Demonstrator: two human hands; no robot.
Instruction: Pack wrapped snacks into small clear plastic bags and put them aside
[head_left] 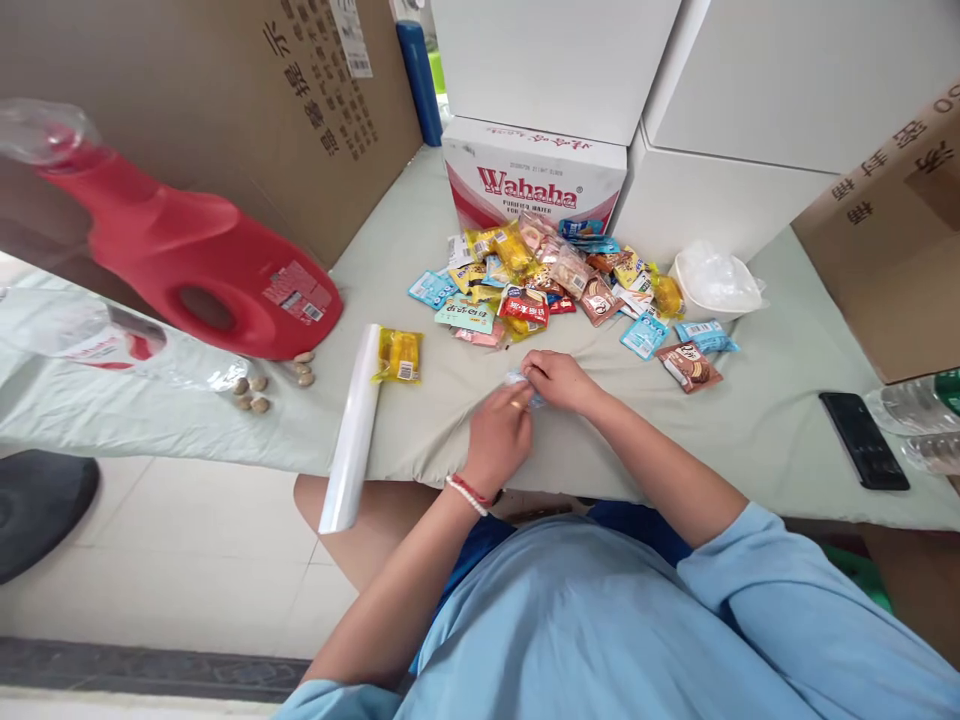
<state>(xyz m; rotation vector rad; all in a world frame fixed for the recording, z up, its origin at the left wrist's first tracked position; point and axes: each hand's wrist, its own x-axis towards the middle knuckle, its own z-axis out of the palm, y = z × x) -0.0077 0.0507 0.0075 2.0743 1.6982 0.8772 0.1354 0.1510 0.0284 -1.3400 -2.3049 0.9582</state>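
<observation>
My left hand (501, 430) and my right hand (559, 380) meet at the front of the table, both with fingers closed on a small pale blue packet (535, 399). Most of that packet is hidden under my fingers. Just beyond my hands lies a heap of wrapped snacks (525, 300) in yellow, red, pink, brown and blue. To the left, a yellow snack packet (400, 356) rests against a roll of clear plastic (351, 430), whose near end sticks out over the table edge.
A red jug (202, 270), a clear bottle (127, 345) and several brown nuts (259, 384) lie at the left. A Wahaha carton (536, 175) stands behind the heap. On the right are a white bowl (686, 285) with clear plastic, a phone (862, 440) and a cardboard box (892, 230).
</observation>
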